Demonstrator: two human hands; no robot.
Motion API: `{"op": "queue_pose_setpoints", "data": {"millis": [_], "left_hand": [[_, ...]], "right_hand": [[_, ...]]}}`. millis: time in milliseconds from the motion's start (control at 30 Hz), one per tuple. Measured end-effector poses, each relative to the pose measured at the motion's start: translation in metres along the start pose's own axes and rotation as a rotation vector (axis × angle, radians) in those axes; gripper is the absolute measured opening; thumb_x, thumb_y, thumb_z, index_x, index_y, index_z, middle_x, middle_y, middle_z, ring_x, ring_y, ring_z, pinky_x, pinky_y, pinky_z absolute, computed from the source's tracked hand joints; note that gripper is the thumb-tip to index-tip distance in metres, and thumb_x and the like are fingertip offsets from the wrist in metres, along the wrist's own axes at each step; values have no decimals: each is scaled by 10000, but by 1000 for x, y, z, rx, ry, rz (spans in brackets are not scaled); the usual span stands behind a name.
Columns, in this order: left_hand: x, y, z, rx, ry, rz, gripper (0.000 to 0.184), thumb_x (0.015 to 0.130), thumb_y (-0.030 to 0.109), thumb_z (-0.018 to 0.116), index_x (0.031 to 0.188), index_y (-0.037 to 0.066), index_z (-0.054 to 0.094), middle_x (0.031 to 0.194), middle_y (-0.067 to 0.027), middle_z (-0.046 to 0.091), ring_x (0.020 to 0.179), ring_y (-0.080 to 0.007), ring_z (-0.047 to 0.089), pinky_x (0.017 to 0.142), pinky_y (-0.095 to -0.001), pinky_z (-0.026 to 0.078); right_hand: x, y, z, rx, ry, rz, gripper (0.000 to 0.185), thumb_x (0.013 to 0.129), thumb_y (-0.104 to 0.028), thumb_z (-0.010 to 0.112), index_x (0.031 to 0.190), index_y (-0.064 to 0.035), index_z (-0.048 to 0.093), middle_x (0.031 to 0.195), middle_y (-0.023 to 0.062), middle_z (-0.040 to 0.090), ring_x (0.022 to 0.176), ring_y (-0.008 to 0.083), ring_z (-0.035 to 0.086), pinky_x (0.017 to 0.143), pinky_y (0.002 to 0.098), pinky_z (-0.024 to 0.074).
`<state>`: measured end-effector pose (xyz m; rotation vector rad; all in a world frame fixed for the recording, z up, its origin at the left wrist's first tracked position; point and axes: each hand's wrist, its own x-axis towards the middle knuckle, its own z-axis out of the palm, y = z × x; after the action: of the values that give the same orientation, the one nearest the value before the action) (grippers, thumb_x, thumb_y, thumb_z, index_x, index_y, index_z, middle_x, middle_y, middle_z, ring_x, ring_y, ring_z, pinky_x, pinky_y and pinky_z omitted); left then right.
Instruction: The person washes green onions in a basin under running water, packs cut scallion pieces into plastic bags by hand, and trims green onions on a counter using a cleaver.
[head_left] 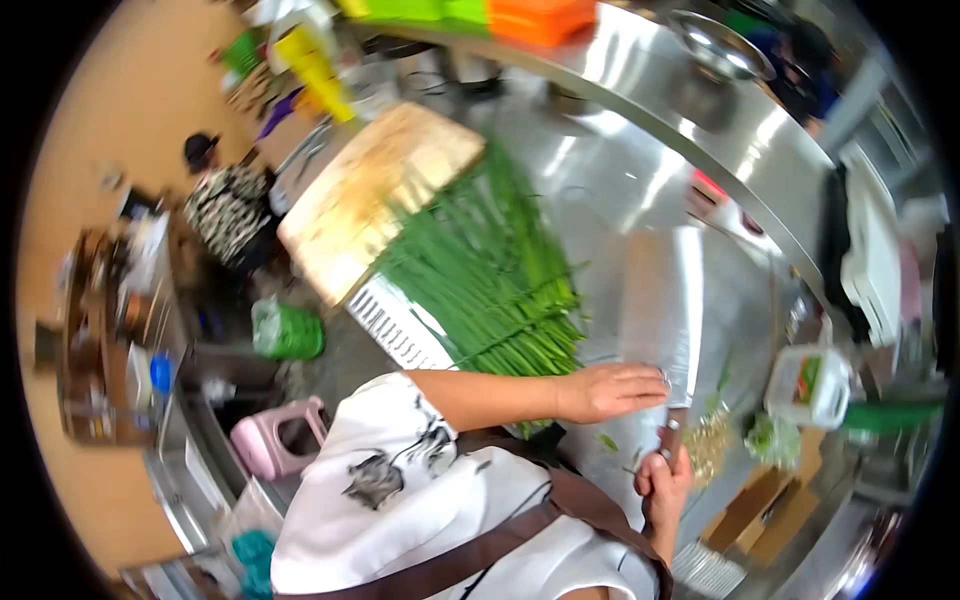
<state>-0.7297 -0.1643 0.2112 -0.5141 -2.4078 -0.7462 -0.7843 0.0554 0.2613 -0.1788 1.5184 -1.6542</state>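
A large cleaver (660,300) with a brown handle lies over the steel counter (590,170). My right hand (664,478) is wrapped round its handle. My left hand (612,391) rests against the lower part of the blade, palm down, with its fingers extended side by side. Left of the cleaver, a big bunch of long green stalks (490,270) spreads over a white slotted basket (400,325) and the edge of a wooden cutting board (375,190). Small chopped bits (708,445) lie to the right of my right hand.
A metal bowl (722,45) and an orange container (543,20) stand on the raised shelf (640,95). A translucent container (808,385) is at the right, near a cardboard box (765,510). Another person (230,205) is at the far left, beyond a pink stool (275,440).
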Motion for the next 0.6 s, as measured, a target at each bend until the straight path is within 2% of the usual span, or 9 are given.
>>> {"op": "queue_pose_setpoints", "data": {"millis": [67,133,233,267,333,367,467,500,600], "left_hand": [[-36,-12,6,-20,65,-22,477,670,61,585,1139,-2,523,1197,-158,492,1084,-322,495,884,-409,430],[-58,-20,15,-92,-8,-403,414,663,10,568,1076,-4,544,1117,-149,511,1024,-316,505,864,-411,433],[-70,-2,-1,-23,152,-606,383,650,-4,581,1032,1,552,1070,-140,514,1017,-315,490,881,-416,414],[-69,9,-16,-22,164,-616,383,650,-4,581,1032,1,552,1070,-140,514,1017,-315,490,881,-416,414],[-73,29,-42,127,312,-608,359,658,7,604,1013,13,559,1057,-124,514,1026,-309,474,901,-421,388],[-85,33,-48,130,316,-609,359,658,7,604,1013,13,559,1057,-124,514,1026,-309,474,901,-421,388],[-127,48,-55,42,376,-807,295,704,31,623,997,31,578,1041,-109,533,1023,-308,479,895,-414,379],[-137,54,-61,73,392,-864,272,711,37,625,980,32,585,1025,-109,542,1006,-307,489,883,-408,387],[-155,73,-83,37,461,-1040,228,722,31,618,948,19,594,988,-128,564,958,-307,522,834,-386,422]], "right_hand": [[12,-9,2,-146,35,-151,365,832,-83,505,1177,12,433,599,12,439,409,63,362,375,195,298],[25,-18,5,-214,34,-202,368,838,-88,502,1185,13,431,601,9,431,411,56,358,378,188,294],[52,-28,18,-568,19,-308,392,878,-170,499,1219,10,430,672,28,522,497,103,473,444,226,378],[73,-31,34,-843,28,-634,380,869,-136,490,1216,11,439,760,53,564,596,143,533,510,267,422],[109,-31,81,-1047,-29,-940,381,852,-109,502,1214,0,455,911,106,610,768,228,602,631,340,469],[129,-32,108,-989,-93,-918,391,844,-116,524,1216,-11,462,976,134,614,841,274,610,687,371,472],[202,-19,185,-1209,-137,-1134,461,788,-138,614,1223,-77,474,912,170,594,774,346,583,633,393,467],[221,-17,214,-1237,-182,-1115,476,766,-124,648,1214,-73,496,946,172,611,855,321,596,696,360,477],[267,-4,308,-1190,-366,-1237,423,820,-220,526,1231,-133,480,1184,101,539,999,296,554,824,377,461]]}}
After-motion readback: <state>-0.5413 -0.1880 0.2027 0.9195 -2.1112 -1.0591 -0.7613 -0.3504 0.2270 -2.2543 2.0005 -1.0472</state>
